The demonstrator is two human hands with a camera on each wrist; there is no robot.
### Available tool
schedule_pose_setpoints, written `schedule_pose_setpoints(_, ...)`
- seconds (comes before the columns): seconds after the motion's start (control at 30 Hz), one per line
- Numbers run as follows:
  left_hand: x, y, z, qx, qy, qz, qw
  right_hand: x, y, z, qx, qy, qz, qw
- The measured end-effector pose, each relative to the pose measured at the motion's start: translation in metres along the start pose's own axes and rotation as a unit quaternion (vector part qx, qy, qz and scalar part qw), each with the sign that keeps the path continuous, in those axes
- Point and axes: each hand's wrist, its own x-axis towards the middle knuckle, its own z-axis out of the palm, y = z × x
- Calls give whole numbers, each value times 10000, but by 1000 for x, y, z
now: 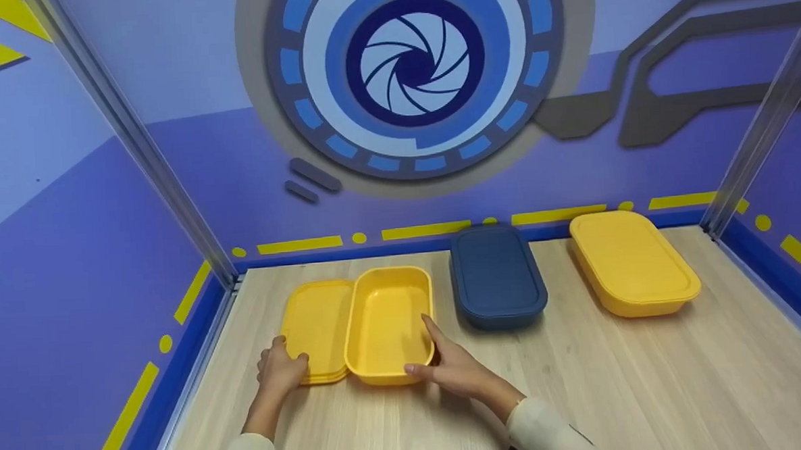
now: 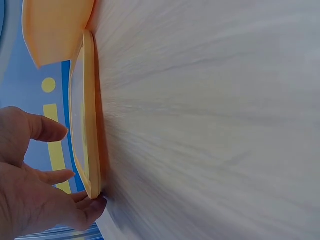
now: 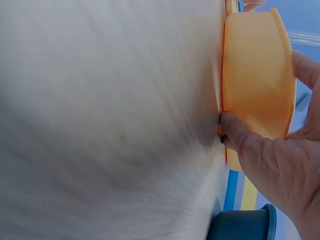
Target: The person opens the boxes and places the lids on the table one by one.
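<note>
An uncovered yellow food container stands on the wooden table, its inside bare. My right hand holds its front right corner. In the right wrist view the thumb lies at the rim and the fingers press low on the side wall, near the table. Flat against the container's left side lies a yellow lid. My left hand is at the lid's front left corner. Its lower fingertips touch the lid's edge at table level, while the thumb hovers over the top face.
A lidded dark blue container stands right of the yellow one. Farther right is a lidded yellow container. Printed panels with metal corner posts enclose the table at the back and sides.
</note>
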Motion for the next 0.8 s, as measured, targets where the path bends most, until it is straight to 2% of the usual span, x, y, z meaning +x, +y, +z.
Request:
schedule_pose_setpoints(0.27, 0, 1, 0, 225, -115, -13, 9997, 1, 0, 1, -15, 0, 44, 10000)
schedule_pose_setpoints(0.5, -4, -2, 1, 507, -223, 363, 9978, 0, -2, 1, 125, -49, -21, 9999)
schedule_pose_setpoints(0.8, -8, -3, 4, 880, -466, 563, 9934, -1, 0, 0, 111, -30, 31, 9999)
